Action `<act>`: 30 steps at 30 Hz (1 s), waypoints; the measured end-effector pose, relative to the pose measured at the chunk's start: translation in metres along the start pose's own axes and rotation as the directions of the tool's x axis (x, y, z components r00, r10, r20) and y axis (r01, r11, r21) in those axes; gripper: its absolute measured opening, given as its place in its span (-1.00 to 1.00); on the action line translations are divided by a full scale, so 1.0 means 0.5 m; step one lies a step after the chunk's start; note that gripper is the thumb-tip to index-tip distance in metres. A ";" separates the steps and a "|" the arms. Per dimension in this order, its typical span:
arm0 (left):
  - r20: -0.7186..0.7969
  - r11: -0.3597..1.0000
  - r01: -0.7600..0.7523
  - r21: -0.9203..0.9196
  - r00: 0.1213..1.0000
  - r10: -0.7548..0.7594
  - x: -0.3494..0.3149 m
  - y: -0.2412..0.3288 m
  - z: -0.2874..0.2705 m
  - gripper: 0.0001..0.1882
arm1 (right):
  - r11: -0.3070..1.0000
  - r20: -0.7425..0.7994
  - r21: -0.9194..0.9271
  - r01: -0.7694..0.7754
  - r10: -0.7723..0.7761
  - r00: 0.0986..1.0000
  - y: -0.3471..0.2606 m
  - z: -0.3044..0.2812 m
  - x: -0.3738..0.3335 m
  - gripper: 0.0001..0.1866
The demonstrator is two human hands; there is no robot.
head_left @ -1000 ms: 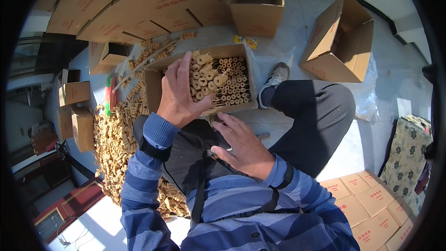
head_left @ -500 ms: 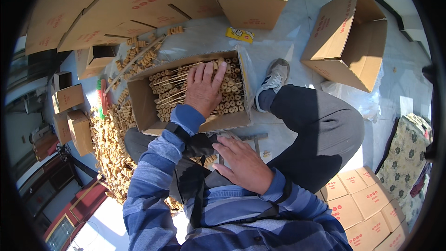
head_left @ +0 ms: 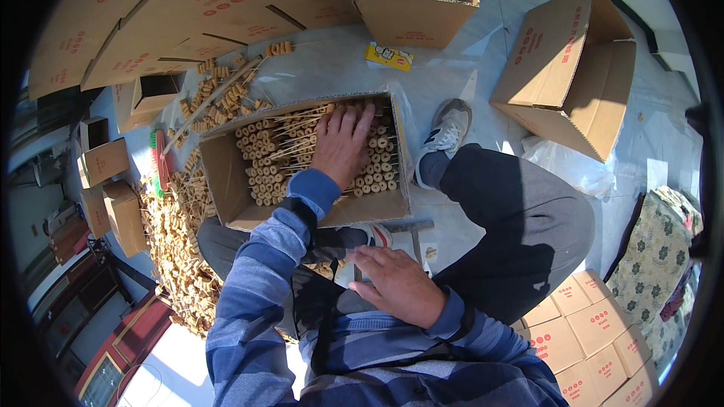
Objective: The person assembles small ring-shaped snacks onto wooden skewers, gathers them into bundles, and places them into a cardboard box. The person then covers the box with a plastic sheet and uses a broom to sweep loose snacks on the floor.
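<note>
My left hand [head_left: 343, 147] presses down on the skewers inside an open cardboard box [head_left: 226, 181], its fingers spread and bent over them toward the box's far side. Many light-brown ring-shaped pieces threaded on thin sticks [head_left: 264, 181] lie in rows in the box, round ends facing up on both sides of the hand. Whether the hidden fingertips touch one skewer or several I cannot make out. My right hand [head_left: 400, 283] hovers over my lap, fingers loosely apart, holding nothing.
More skewers form a large heap [head_left: 177, 249] at left, near a brush with green bristles [head_left: 158, 162] and a long stick [head_left: 215, 102]. Open cartons [head_left: 415, 19] stand at the back and right [head_left: 543, 60]. A yellow packet [head_left: 389, 56] lies on the floor; closed boxes [head_left: 584, 324] are stacked lower right.
My left hand has shifted slightly right and toward the box's far wall, fingers reaching further down. The right hand has moved a little lower and right. The whole view has shifted slightly.
</note>
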State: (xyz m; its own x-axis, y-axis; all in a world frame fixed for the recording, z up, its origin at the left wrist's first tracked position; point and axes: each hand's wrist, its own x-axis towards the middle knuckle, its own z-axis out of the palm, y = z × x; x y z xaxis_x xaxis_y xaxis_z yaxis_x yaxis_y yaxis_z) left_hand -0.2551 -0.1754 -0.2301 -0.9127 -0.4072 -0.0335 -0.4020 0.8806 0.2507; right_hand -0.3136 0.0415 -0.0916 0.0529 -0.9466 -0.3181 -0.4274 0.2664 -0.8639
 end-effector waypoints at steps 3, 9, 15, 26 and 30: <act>0.072 0.995 0.035 -0.095 0.997 -0.029 0.004 -0.001 0.009 -0.02 | 1.000 0.028 0.014 -0.017 0.016 0.999 0.000 0.000 -0.002 -0.52; 0.054 0.973 0.095 -0.208 0.995 -0.086 -0.002 -0.007 -0.010 -0.10 | 1.000 0.010 0.009 -0.017 0.017 1.000 -0.001 -0.002 -0.001 -0.54; 0.135 0.960 0.126 -0.250 0.986 -0.094 -0.047 -0.030 -0.054 -0.49 | 1.000 -0.092 0.015 -0.015 0.016 0.996 -0.016 -0.035 0.014 -0.58; 0.055 0.943 0.013 -0.331 0.998 0.006 -0.052 -0.033 -0.006 -0.66 | 0.808 -0.131 -0.520 -0.277 0.246 0.961 0.031 -0.052 0.170 -0.53; 0.012 0.925 0.011 -0.379 1.000 -0.008 -0.058 -0.033 0.004 -0.65 | 0.700 -0.167 -0.645 -0.307 0.263 0.950 0.075 0.012 0.209 -0.47</act>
State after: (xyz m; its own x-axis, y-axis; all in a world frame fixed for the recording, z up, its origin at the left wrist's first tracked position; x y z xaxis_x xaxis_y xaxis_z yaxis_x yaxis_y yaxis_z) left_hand -0.2221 -0.1774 -0.2352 -0.9105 -0.4109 -0.0467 -0.3550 0.7186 0.5980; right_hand -0.3185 -0.0463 -0.1598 -0.2130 -0.8600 -0.4638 -0.8976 0.3598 -0.2549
